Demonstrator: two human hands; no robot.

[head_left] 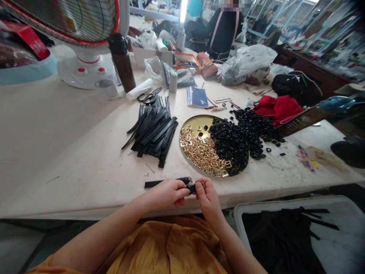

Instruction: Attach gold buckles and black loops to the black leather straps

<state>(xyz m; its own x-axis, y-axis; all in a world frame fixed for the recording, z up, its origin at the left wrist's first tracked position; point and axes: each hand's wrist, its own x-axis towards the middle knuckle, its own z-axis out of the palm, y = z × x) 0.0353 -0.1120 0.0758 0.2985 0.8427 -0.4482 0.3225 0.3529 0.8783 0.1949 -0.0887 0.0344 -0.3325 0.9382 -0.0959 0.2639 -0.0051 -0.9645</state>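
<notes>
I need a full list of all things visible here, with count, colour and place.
table: one, pale, under everything
fan: one, white-red, far left
bottle: one, dark, beside fan
scissors: one, black, behind strap pile
strap pile: many, black, table centre
booklet: one, blue, behind tray
tray: one, gold, right of strap pile
buckles: many, gold, in tray
small pieces: heap, black, in tray and spilling right
cloth: one, red, far right
bin: one, white, lower right
held strap: one, black, between both hands
left hand: one, fingers gripping held strap
right hand: one, fingers gripping held strap
</notes>
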